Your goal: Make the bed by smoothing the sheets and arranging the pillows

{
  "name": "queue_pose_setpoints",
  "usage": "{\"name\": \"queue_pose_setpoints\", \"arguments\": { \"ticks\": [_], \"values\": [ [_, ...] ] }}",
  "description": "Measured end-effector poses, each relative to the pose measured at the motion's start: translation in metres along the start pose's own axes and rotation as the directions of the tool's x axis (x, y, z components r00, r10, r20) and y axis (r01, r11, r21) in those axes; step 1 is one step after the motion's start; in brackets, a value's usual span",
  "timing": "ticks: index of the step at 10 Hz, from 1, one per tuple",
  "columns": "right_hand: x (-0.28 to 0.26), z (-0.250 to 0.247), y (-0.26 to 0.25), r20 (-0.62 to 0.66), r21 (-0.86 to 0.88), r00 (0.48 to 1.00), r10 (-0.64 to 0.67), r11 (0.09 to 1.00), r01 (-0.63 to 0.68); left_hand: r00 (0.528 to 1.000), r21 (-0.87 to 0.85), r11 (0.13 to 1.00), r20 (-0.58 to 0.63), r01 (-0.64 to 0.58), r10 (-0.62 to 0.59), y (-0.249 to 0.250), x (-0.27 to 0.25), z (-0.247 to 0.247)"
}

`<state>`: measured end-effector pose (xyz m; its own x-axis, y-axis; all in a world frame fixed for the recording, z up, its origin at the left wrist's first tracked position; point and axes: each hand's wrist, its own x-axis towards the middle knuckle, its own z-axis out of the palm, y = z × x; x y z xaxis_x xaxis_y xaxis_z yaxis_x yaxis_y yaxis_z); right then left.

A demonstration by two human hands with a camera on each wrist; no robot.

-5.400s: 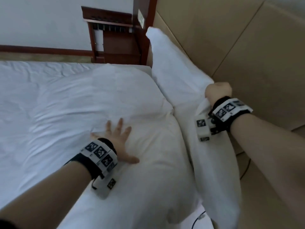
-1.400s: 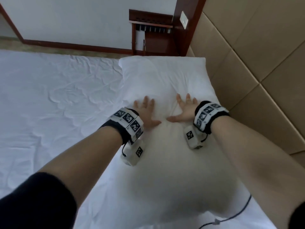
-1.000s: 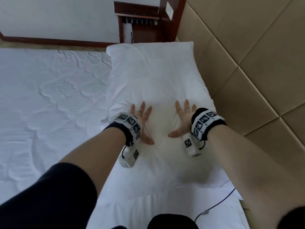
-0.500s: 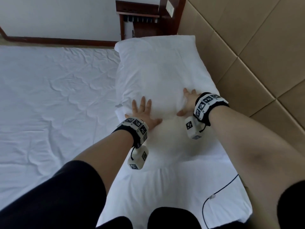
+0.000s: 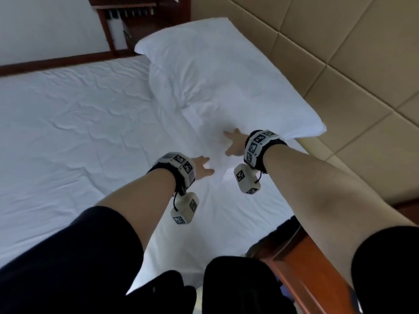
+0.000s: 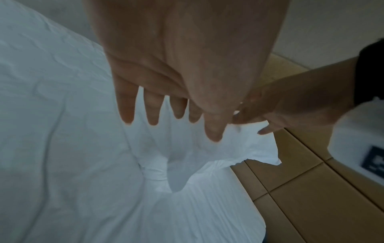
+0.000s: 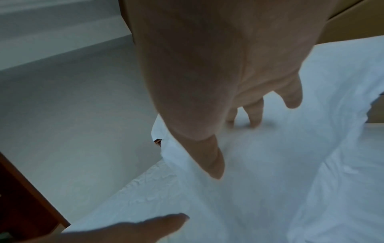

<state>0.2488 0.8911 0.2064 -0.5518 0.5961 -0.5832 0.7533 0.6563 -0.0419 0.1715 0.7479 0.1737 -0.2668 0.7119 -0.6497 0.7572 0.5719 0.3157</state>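
Note:
A white pillow (image 5: 217, 87) lies flat along the tan headboard, on the white sheet (image 5: 79, 132). My right hand (image 5: 231, 141) is open, its spread fingers (image 7: 255, 118) touching the pillow's near end (image 7: 270, 180). My left hand (image 5: 203, 166) is open too, just left of the right one at the pillow's near edge. In the left wrist view its straight, spread fingers (image 6: 153, 111) hang over creased pillow fabric (image 6: 187, 180); whether they touch it is unclear. Neither hand holds anything.
The padded headboard (image 5: 340, 64) runs along the right. A dark wooden shelf unit (image 5: 136, 19) stands beyond the pillow's far end. The wooden bed frame (image 5: 313, 268) and my dark-clad knees (image 5: 226, 286) are at the bottom. The sheet shows fine wrinkles.
The pillow, earlier propped against the headboard, now lies flat. In the last second both hands slid back along it towards me, to its near end, still spread flat.

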Motion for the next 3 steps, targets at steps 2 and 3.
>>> {"name": "queue_pose_setpoints", "arguments": {
  "ticks": [2, 3],
  "values": [
    [-0.072, 0.036, -0.036, -0.005, 0.073, 0.999, -0.038, 0.997, 0.038, 0.986, -0.170, 0.980, -0.115, 0.100, -0.121, -0.055, -0.062, 0.029],
    [-0.114, 0.057, -0.051, 0.027, 0.013, 0.998, -0.061, 0.998, 0.061, 0.978, -0.184, 0.974, -0.135, 0.135, -0.161, -0.074, -0.095, 0.048]
  ]
}}
